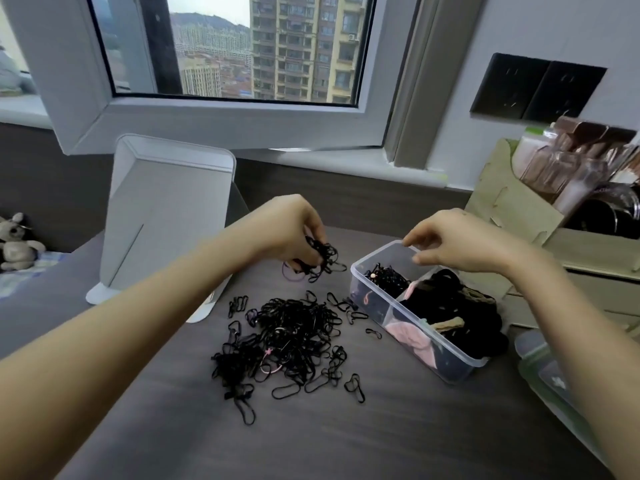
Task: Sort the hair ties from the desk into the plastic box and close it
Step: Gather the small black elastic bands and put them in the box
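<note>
- Black elastic: the left hand (294,233), centre of frame, pinches a clump of hair ties (323,258) in bunched fingertips just above the counter (346,441). Several loops trail loose below the grip.
- The main pile (291,337) lies spread on the counter, lower centre, near the plastic box (374,255) but apart from it.
- The box stands open right of centre and is divided. Its upper-left compartment holds small black ties; the others hold thicker bands and pink fabric.
- The right hand (464,244) is over the box's far corner, fingers loosely bent, nothing seen held. Contact with the rim cannot be told.
- Recommendation: carry the clump clear over the rim and release it low into the small-tie compartment. Trailing loops may snag or drop, so the right hand should steady the box.
- What appears to be the lid (533,351) lies at lower right; closing is not yet due.
</note>
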`<state>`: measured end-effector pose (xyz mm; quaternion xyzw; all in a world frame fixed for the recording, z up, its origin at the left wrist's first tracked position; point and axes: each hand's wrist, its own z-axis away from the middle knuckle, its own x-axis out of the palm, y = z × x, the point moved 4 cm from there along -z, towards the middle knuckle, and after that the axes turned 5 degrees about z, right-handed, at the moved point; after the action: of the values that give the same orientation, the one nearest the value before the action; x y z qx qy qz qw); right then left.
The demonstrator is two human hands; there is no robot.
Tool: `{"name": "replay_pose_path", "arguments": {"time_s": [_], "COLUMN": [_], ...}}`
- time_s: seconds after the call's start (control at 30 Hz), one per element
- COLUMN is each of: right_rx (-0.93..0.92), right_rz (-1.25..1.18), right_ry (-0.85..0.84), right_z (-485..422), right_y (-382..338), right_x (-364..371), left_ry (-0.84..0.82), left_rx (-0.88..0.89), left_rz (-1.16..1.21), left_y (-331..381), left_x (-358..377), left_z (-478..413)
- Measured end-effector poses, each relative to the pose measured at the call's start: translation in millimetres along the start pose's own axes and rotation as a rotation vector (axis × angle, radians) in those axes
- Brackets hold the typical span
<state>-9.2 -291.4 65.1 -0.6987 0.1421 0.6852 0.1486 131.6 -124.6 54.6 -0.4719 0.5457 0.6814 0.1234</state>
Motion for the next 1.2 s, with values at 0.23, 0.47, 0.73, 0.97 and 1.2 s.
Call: {"name": "replay_pose_path", "arguments": {"time_s": [0.23,0.47,0.73,0.97,1.2], "right_rx": [0.04,0.044,0.032,-0.075,-0.04], "right_rz": [-0.004,-0.045,-0.097,-0.243,-0.153], "right_ry": [0.007,0.0,0.07,0.228,-0.212], "right_z": [24,35,44,65,76], "right_y": [22,36,30,-31,-72], "right_x": [9,19,15,21,119], "left_ry": [0.041,-0.145,-0.321,-0.001,-0.07], "left_rx": [0.029,0.009,-0.068,0.066,0.139], "left_rz": [0.083,-0.228,0.107,0.285,-0.184], "left_y": [58,65,59,14,-77], "left_x": [35,106,89,49,66], "left_z": [-63,-94,-81,-22,88]}}
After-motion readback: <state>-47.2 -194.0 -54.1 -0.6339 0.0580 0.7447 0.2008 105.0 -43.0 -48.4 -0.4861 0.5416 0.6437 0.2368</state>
